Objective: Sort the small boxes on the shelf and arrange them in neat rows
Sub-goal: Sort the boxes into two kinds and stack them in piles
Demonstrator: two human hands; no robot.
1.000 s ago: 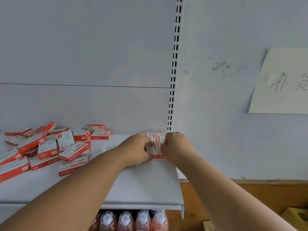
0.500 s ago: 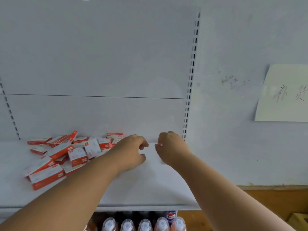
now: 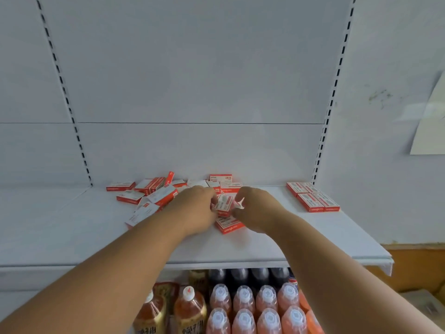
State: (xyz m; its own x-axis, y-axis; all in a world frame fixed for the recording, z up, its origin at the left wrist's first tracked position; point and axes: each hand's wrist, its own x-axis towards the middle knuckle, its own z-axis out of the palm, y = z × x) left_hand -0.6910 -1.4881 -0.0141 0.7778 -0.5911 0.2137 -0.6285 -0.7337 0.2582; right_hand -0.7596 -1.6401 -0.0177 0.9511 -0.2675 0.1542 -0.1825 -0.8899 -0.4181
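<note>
Both hands are meeting over the right edge of the loose pile (image 3: 168, 194) of small red-and-white boxes, near the middle of the white shelf (image 3: 313, 237). The left hand (image 3: 197, 210) is curling its fingers (image 3: 213, 201) round the left side of one tilted box (image 3: 224, 203), which is sitting raised above another box (image 3: 228, 225) lying flat on the shelf just in front of it. The right hand (image 3: 257, 210) is closing on the same tilted box from the right, thumb and forefinger pinching its near right corner, where the blur is hiding the exact contact. So the box is lying between the two sets of fingers, gripped from both sides, with its long axis running roughly away from the person and leaning a little to the left.

The neat block (image 3: 313, 196) of four boxes is lying well to the right, against the slotted upright (image 3: 322, 141), two by two with long sides touching. Judging from this, the held box is heading rightward, and the right hand is the nearer one to carry it there. Its long axis is already pointing much like those in the block, so only a slight turn seems needed before setting it beside them. The rest of the pile is lying unsorted at all angles behind and left of the left hand
</note>
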